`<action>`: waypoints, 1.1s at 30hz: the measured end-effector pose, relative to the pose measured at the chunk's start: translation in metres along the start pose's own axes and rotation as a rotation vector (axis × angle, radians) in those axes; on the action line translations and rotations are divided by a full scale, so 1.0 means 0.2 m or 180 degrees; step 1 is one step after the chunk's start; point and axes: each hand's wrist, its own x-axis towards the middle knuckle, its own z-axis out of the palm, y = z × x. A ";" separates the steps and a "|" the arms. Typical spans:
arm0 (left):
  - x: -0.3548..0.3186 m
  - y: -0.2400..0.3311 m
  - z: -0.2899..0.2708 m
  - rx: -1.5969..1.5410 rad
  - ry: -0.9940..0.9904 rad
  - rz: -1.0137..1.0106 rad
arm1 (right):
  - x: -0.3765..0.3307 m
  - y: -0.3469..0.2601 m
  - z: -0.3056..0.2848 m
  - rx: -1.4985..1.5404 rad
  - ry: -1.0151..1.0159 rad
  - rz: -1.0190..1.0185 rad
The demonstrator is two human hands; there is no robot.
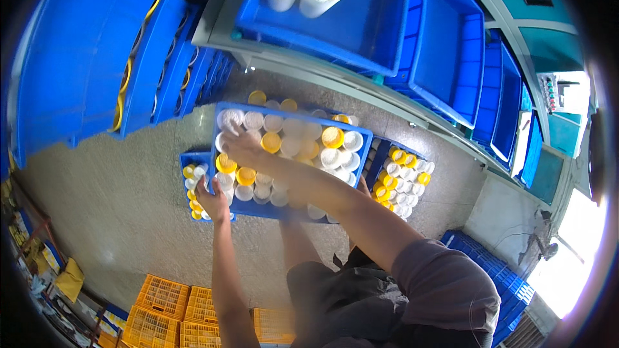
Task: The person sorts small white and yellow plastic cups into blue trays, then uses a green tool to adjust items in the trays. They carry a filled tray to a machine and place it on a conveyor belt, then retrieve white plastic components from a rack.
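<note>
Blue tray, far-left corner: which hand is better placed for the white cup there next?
Probably the right hand: it reaches across the blue tray to that white cup; the left hand is lower in view, by the tray's left edge.

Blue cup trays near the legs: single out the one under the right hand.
The middle tray, largest in view: the right hand is over its cups. The left tray and right tray look smaller, away from that hand.

Orange crates [157,312] stand lower left, blue crates [488,277] lower right.
</note>
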 end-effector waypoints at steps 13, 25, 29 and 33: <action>0.62 2.35 -0.11 0.0819 0.0843 0.3736 | -0.69 1.50 -1.62 0.0919 0.2908 0.0755; 0.79 2.42 0.09 0.1663 0.0013 0.2565 | 0.08 2.38 -1.29 -0.0025 0.1324 0.0603; 0.77 2.39 0.02 0.0804 0.0183 0.2778 | -0.17 2.35 -1.41 0.0154 0.1314 0.0596; 0.55 2.29 -0.23 0.0194 0.0292 0.2925 | -0.64 2.07 -1.70 -0.0281 0.1683 0.0514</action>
